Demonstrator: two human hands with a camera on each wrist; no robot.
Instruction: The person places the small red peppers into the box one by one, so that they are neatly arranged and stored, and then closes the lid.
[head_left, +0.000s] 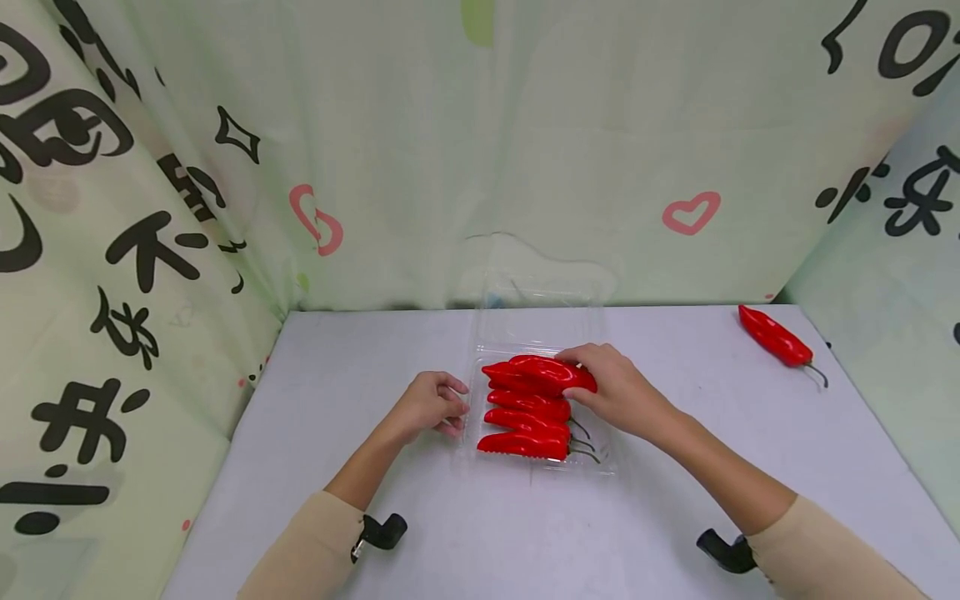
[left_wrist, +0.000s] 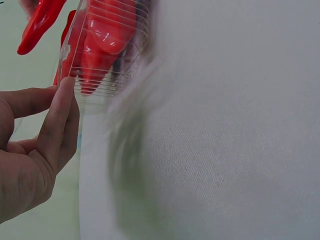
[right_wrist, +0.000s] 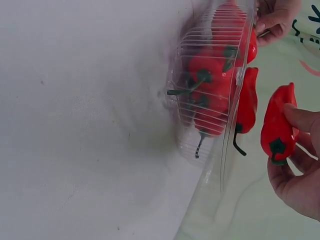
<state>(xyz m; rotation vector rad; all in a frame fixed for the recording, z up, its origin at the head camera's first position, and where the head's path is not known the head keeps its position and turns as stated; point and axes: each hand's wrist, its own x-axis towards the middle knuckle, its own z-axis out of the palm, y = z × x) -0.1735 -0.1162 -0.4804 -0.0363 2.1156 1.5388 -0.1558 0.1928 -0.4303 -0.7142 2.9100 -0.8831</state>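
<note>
Showing nearest, over the near part of the white worktop [head_left: 525,533], are two beige sleeves [head_left: 307,550], each with a black fitting [head_left: 382,532] at the cuff. Beyond them, about midway between the left and right edges, sits a clear plastic box [head_left: 609,454] with several red peppers [head_left: 525,444] inside, lying side by side, the visible stems pointing toward the right edge. At the box's left rim the left hand [head_left: 431,408] pinches the thin plastic between thumb and fingertips (the left wrist view shows this best). On the other side, the right hand [head_left: 618,387] pinches the held pepper [head_left: 547,372] near its stem end; that pepper is above the far part of the box, with a gap under it. Near the far right corner lies a lone pepper [head_left: 776,337], also red. The clear lid [head_left: 540,321] stands raised from the box's far rim. Behind the far edge hangs a pale green curtain [head_left: 562,133] with black characters and pink hearts.
</note>
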